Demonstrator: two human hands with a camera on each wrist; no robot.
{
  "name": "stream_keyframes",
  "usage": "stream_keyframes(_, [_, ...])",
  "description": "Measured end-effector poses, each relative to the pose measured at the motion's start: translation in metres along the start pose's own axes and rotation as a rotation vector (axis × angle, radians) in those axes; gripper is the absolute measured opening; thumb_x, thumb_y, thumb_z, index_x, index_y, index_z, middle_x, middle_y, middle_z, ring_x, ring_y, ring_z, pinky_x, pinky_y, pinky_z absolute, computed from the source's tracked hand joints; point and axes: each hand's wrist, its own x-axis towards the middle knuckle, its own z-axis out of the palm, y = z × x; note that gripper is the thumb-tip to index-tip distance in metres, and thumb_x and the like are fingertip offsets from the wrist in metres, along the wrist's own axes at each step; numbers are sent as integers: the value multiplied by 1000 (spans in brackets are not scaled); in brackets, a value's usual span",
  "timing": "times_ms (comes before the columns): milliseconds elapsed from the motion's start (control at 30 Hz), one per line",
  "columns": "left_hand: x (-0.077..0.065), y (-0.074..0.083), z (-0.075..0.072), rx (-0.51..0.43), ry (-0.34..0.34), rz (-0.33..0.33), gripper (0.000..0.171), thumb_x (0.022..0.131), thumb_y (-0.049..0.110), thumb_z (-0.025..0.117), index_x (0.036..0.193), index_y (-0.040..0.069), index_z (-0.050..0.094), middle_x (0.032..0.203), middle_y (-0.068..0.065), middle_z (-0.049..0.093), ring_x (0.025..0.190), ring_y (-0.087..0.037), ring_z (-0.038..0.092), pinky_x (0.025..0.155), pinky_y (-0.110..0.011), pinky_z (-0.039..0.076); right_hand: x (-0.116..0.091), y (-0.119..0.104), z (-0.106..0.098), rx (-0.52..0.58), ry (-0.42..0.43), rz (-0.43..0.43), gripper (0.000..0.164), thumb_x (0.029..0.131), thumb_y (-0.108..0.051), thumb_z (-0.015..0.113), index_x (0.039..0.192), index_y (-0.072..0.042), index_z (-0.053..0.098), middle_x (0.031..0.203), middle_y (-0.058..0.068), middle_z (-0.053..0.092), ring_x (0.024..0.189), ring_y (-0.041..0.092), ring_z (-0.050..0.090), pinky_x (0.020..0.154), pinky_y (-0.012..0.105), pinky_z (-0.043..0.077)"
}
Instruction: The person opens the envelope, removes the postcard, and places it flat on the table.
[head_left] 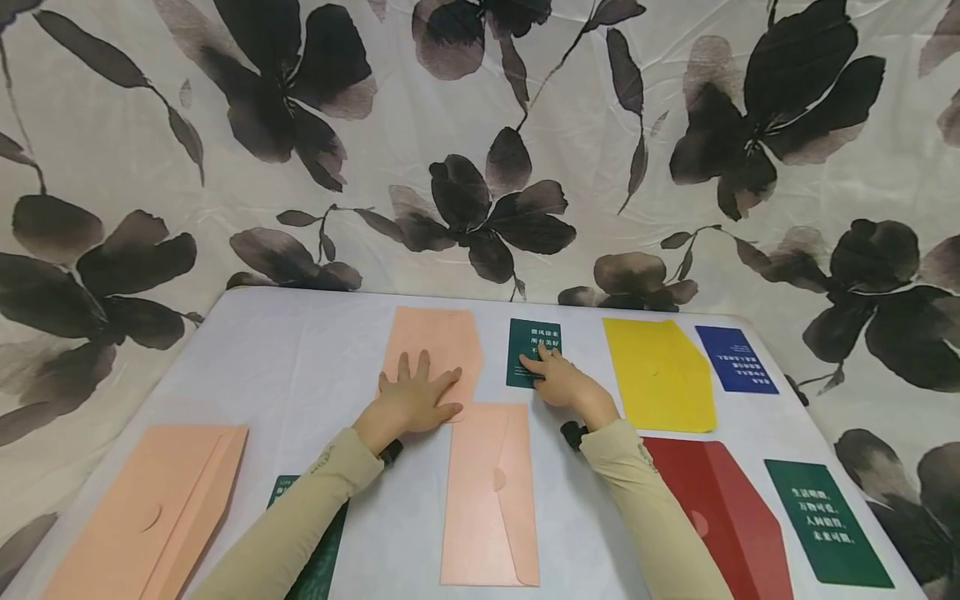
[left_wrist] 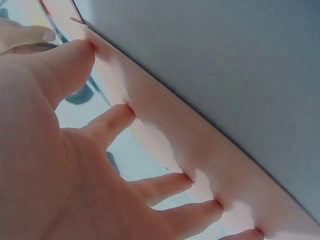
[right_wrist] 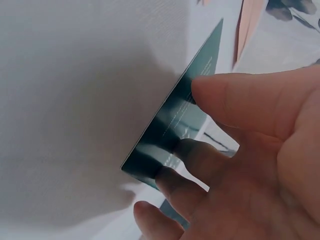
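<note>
My left hand [head_left: 411,400] rests with spread fingers on the lower part of a peach envelope [head_left: 435,329] at the back of the table. In the left wrist view its fingertips press along that envelope [left_wrist: 190,130]. To the right, a dark green card [head_left: 521,340] with white lettering lies flat, and the fingertips of my right hand [head_left: 567,385] touch its face. The right wrist view shows thumb and fingers extended on the card [right_wrist: 172,120], not curled round it. A second peach envelope [head_left: 480,517], flap side up, lies just below the left hand.
On the right lie a yellow envelope [head_left: 652,379], a blue card [head_left: 737,360], a red envelope [head_left: 731,508] and another green card [head_left: 828,525]. A larger peach envelope [head_left: 135,508] is at front left. The left sleeve partly covers a green card [head_left: 322,562]. Floral cloth [head_left: 480,108] hangs behind.
</note>
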Motion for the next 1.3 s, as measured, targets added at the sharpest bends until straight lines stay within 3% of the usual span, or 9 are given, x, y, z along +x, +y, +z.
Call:
stream_keyframes(433, [1, -19, -4, -10, -13, 17, 62, 102, 47, 48, 157, 23, 31, 161, -31, 5, 144, -56, -2, 104, -78, 11, 7, -16, 1, -50, 11, 17, 54, 99, -15, 53, 152, -10, 41, 160, 27, 18, 147, 46, 15, 115, 61, 18])
stream_keyframes(1300, [-4, -48, -14, -51, -51, -19, 63, 102, 49, 46, 157, 22, 30, 161, -30, 0, 143, -56, -8, 101, -81, 7, 23, -46, 10, -82, -18, -11, 57, 99, -22, 56, 153, -14, 39, 161, 24, 17, 148, 42, 15, 117, 58, 10])
